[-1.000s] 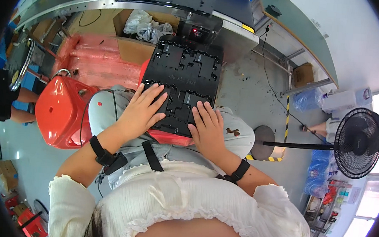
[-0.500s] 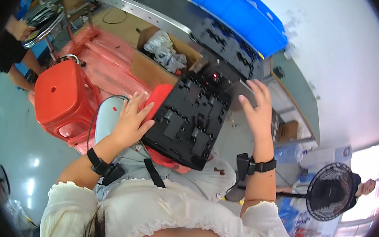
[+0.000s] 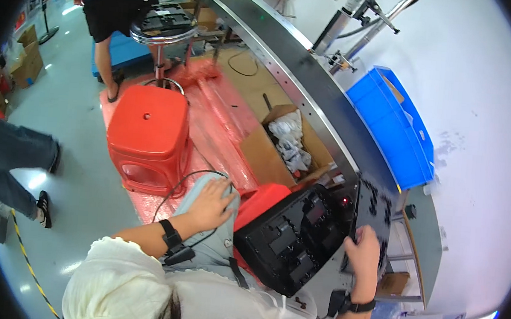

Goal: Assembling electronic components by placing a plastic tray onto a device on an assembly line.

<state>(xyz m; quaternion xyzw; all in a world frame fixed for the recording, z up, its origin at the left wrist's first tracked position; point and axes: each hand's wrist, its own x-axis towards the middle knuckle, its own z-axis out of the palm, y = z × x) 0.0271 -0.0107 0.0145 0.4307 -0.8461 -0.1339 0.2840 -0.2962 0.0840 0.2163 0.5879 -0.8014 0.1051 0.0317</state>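
My left hand [image 3: 211, 207] lies on my grey-trousered thigh with its fingers stretched out, holding nothing. A black molded tray [image 3: 282, 239] with rectangular raised blocks rests tilted across my lap, just right of that hand. My right hand [image 3: 363, 252] is closed with curled fingers at the near edge of a second black panel [image 3: 374, 214], which carries small dark parts and lies by the end of the bench. The fingertips seem to pinch that panel's edge, though the contact is partly hidden. Between the two black pieces a small red light [image 3: 344, 201] glows.
A red stool [image 3: 148, 118] stands on pink plastic sheeting at left. Beyond my lap is a cardboard box [image 3: 262, 154] with crumpled plastic. The long dark bench [image 3: 310, 80] carries a blue bin [image 3: 390, 122]. Two people stand at left, one beside a round metal stool [image 3: 162, 37].
My view has swung left. My left hand has left the lap tray's side for my thigh. My right hand, spread open before, has closed at the second black panel's edge.
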